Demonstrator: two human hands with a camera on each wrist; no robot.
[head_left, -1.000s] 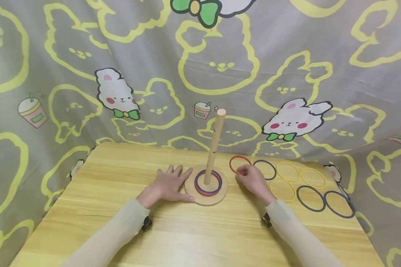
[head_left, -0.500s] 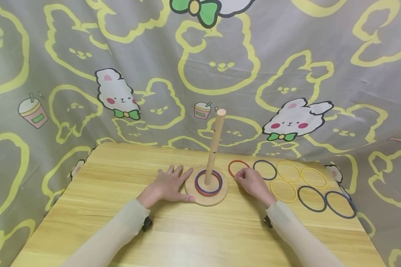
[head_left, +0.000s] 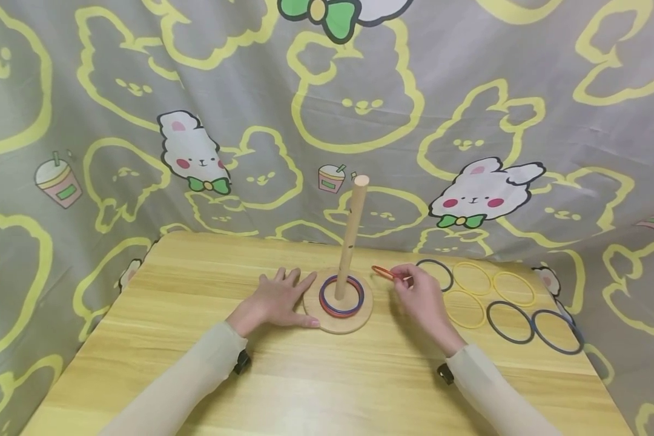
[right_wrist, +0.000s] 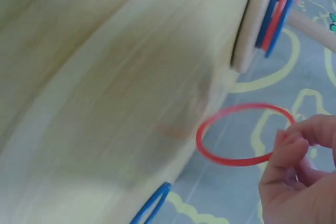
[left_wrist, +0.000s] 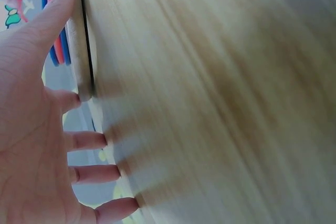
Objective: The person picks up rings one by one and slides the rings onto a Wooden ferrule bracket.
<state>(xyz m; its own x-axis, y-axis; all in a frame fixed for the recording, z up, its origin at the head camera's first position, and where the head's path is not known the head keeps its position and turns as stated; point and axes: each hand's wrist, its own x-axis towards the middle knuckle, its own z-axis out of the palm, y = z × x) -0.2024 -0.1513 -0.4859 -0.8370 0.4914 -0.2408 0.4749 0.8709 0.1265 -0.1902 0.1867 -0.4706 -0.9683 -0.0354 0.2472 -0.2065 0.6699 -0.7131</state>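
In the head view a wooden peg (head_left: 352, 230) stands upright on a round wooden base (head_left: 340, 327). Around its foot lie stacked rings, a red ring (right_wrist: 276, 11) between two blue ones in the right wrist view. My left hand (head_left: 280, 300) rests spread on the table to the left, its thumb on the base's rim and its fingertips on the tabletop in the left wrist view. Right of the base, my right hand (head_left: 422, 300) pinches another red ring (right_wrist: 236, 161) between thumb and fingers, holding it above the table, tilted nearly edge-on in the head view.
On the right of the wooden table (head_left: 305, 387) lie several loose rings: a blue ring (head_left: 452, 278) partly behind my right hand, yellow rings (head_left: 484, 312) beside it, and two more blue ones near the right edge. A patterned curtain (head_left: 360, 145) hangs close behind the table.
The red ring lay flat on the table under my right fingertips; now it is lifted and tilted in their pinch. My right hand has risen slightly. The left hand holds its place.
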